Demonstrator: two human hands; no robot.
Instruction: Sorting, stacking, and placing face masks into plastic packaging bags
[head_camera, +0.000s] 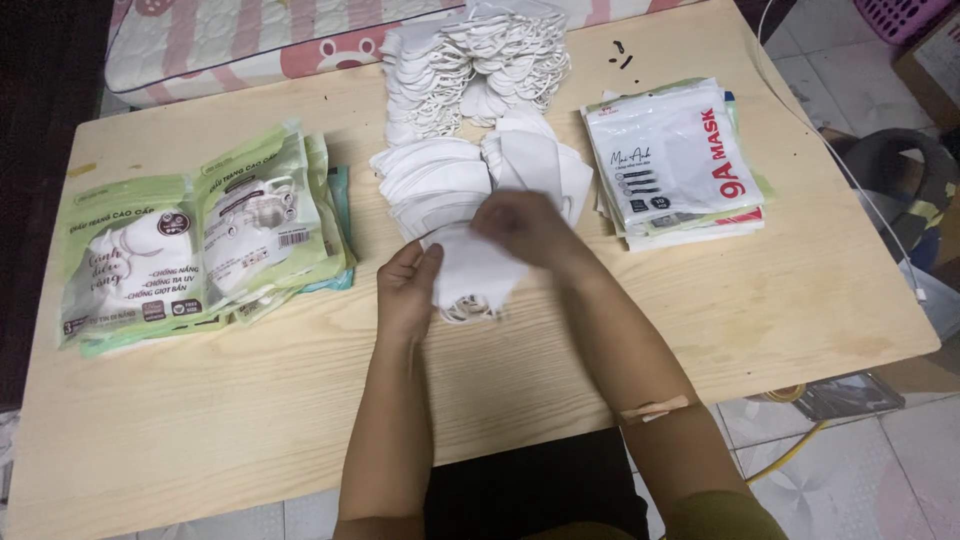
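Note:
My left hand (405, 290) grips the left edge of a small stack of folded white face masks (470, 275) just above the wooden table (250, 390). My right hand (525, 228) rests on top of the same stack, fingers curled over it and blurred. Behind my hands lies a fanned heap of loose white masks (440, 180), and farther back a bigger pile of masks with ear loops (475, 65).
Green-and-white filled mask packets (195, 240) are stacked at the left. A stack of white packets with red lettering (675, 170) sits at the right. A patterned mattress (260, 40) borders the far edge. A white cable (880, 215) and a basket stand on the tiled floor at right.

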